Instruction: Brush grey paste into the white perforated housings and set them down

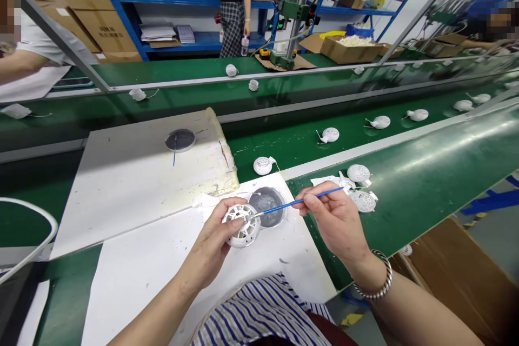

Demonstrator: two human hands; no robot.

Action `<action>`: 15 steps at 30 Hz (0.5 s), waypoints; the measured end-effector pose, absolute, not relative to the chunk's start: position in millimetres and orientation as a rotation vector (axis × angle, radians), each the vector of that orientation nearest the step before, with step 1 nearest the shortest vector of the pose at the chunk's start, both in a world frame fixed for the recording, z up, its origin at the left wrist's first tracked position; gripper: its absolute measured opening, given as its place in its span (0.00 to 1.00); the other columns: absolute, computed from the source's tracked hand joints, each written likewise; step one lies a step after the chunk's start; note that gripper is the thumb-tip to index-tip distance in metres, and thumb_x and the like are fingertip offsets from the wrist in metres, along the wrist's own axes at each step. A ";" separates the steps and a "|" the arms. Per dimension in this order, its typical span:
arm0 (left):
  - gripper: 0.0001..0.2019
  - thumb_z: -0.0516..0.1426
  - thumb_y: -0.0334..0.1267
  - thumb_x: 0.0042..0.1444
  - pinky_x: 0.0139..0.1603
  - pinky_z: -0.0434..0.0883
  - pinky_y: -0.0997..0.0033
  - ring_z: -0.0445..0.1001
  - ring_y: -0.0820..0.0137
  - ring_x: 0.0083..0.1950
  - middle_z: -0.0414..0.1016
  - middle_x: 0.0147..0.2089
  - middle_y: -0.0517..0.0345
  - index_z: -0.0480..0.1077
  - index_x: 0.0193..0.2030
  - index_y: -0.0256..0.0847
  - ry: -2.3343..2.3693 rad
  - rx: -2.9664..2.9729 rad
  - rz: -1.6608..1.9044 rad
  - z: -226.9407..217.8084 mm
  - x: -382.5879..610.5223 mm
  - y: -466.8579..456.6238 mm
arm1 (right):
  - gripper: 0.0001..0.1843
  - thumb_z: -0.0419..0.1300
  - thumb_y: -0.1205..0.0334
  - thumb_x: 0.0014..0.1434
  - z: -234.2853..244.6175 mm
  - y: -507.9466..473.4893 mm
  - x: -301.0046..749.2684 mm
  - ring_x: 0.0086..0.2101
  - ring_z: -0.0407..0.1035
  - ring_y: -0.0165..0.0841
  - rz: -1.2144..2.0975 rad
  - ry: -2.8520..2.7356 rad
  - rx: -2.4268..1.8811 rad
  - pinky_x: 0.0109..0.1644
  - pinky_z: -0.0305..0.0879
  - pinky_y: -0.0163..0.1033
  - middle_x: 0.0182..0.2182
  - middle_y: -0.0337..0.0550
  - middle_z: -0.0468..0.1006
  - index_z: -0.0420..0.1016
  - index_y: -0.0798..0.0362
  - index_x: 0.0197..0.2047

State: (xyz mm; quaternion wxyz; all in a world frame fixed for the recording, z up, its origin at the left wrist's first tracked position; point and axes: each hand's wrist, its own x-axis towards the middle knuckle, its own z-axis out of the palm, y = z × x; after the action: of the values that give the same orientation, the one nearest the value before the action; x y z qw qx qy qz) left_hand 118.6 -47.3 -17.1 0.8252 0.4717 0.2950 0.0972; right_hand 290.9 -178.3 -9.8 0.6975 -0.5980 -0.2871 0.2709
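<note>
My left hand [214, 235] is closed around a round white slotted plastic housing [247, 233], its openwork face turned up. In my right hand [334, 221] is a thin blue paintbrush [284, 206], pinched by the handle. The brush tip meets the housing near its middle, close to my left thumb. Just behind the housing sits a round dish of grey paste [267, 208] on a white board [162, 270]. Beside my right hand lie two more white housings [358, 173] with short tabs, along with some crumpled white tissue [324, 179].
Several white housings with wires [330, 135] lie along the green conveyor belt [292, 146]. A second grey dish [180, 140] with a blue brush stands on the left board [133, 173]. Behind are a metal press [294, 16], an open carton [351, 50] and a standing person [231, 5].
</note>
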 end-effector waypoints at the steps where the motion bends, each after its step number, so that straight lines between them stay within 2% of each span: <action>1: 0.16 0.57 0.44 0.53 0.33 0.61 0.75 0.62 0.73 0.34 0.65 0.39 0.59 0.62 0.48 0.47 0.622 1.007 0.198 -17.5 117.8 -46.9 | 0.03 0.60 0.64 0.56 -8.1 -178.8 290.2 0.28 0.72 0.25 0.593 -0.661 -1.343 0.31 0.70 0.30 0.31 0.39 0.75 0.70 0.53 0.32; 10: 0.15 0.56 0.36 0.50 0.30 0.62 0.73 0.66 0.70 0.34 0.67 0.41 0.55 0.63 0.46 0.44 0.559 0.974 0.235 -21.4 113.6 -45.9 | 0.03 0.58 0.67 0.57 20.7 -197.6 299.5 0.29 0.71 0.28 0.285 -0.766 -1.368 0.33 0.73 0.35 0.31 0.40 0.73 0.71 0.51 0.33; 15: 0.15 0.58 0.35 0.49 0.32 0.64 0.73 0.66 0.69 0.36 0.67 0.43 0.55 0.65 0.45 0.44 0.723 1.147 0.367 -34.5 98.9 -12.1 | 0.03 0.58 0.68 0.56 20.0 -207.8 310.4 0.30 0.72 0.29 0.134 -0.788 -1.414 0.32 0.73 0.35 0.31 0.41 0.73 0.72 0.51 0.34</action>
State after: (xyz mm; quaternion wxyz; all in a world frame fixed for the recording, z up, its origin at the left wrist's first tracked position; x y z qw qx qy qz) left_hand 98.9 -12.1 -34.5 0.7632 0.5276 0.3326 0.1688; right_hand 310.4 -207.8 20.0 0.6878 -0.6318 -0.3522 0.0599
